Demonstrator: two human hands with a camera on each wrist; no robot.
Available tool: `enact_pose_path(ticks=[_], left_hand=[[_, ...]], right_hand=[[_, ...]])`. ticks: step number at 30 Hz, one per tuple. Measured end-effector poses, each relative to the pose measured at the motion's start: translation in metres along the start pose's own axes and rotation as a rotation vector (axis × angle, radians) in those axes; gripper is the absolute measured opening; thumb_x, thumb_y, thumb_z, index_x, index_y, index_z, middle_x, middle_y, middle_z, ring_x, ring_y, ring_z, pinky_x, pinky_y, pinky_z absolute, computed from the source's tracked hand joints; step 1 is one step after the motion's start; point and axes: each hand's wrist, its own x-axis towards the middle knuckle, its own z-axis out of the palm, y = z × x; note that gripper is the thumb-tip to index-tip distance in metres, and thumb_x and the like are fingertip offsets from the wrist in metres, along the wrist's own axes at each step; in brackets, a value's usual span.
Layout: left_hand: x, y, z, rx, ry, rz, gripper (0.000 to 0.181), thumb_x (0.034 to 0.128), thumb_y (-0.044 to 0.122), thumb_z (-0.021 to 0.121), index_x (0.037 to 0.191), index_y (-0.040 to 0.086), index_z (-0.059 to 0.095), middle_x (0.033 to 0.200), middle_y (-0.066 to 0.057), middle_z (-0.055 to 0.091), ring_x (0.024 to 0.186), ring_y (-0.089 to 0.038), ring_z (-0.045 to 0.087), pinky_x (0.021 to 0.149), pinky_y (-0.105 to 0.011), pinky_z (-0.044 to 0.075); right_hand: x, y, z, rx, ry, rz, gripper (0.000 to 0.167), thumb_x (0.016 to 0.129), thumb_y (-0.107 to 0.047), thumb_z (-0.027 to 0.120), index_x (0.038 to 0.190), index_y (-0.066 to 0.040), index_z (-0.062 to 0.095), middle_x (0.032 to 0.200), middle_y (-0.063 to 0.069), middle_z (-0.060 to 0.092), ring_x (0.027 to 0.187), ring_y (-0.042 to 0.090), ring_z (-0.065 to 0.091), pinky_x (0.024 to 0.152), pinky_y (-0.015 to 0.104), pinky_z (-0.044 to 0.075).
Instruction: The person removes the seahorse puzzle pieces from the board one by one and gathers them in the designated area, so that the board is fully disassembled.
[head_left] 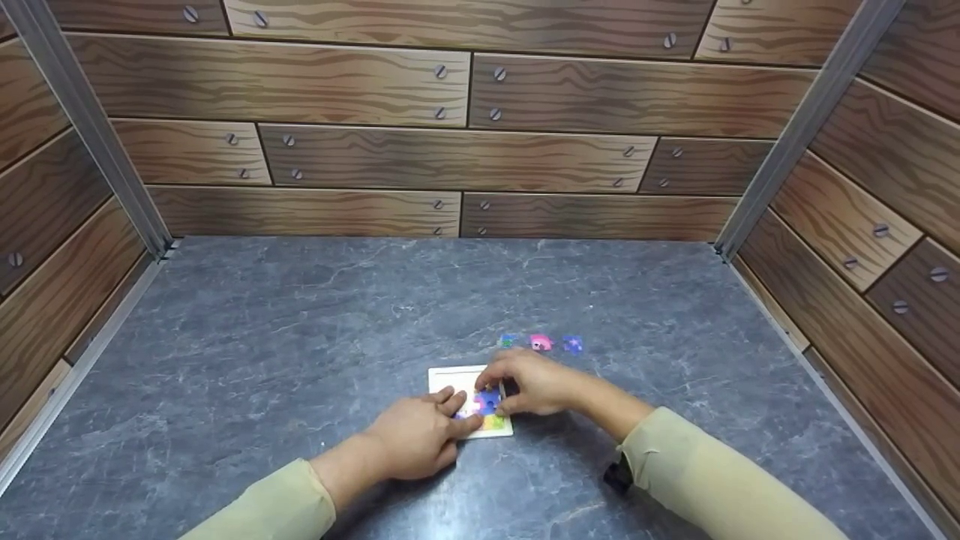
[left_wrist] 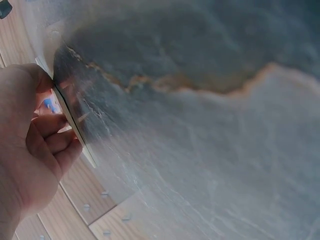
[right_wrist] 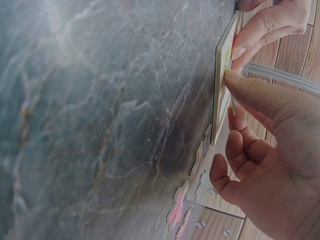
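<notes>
Grey veined tabletop, plank-patterned walls (screw heads and all), metal posts.

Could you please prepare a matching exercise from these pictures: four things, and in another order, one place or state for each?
1. Left hand
2. Right hand
3. Pink piece
4. Board

A. in the middle of the row of loose pieces
B. pinches a small piece
C. pale, flat on the grey table
D. rests its fingers on the board, holding no piece

Right pairs: 1-D, 2-B, 3-A, 4-C.
</notes>
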Motion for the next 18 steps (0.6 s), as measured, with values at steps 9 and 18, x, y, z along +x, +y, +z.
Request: enact_pose_path(ticks=[9,18], left_hand=[[0.0003,0.0002,-0.0009,-0.004,-0.007,-0.003,0.052,0.1014,0.028,0.059,0.153,0.028,0.061,0.152,-0.020,0.057,0.140,-0.036,0.056,0.109,-0.044,0.051],[0.0001,-0.0009,0.0008,-0.006,-0.005,-0.002,0.051,0.1021,0.027,0.059,0.154,0.027,0.060,0.152,-0.020,0.056,0.140,-0.036,0.056,0.108,-0.044,0.053]], right_hand=[[-0.0021,0.0014,0.0021,0.016,0.022,0.010,0.039,0.088,-0.013,0.083,0.126,-0.012,0.075,0.115,0.004,0.070,0.111,0.021,0.063,0.103,0.045,0.050],[-0.0058,0.0015,0.0020,0.064,0.091,0.040,0.036,0.090,-0.016,0.081,0.126,-0.010,0.075,0.115,0.004,0.072,0.110,0.022,0.064,0.101,0.047,0.050]])
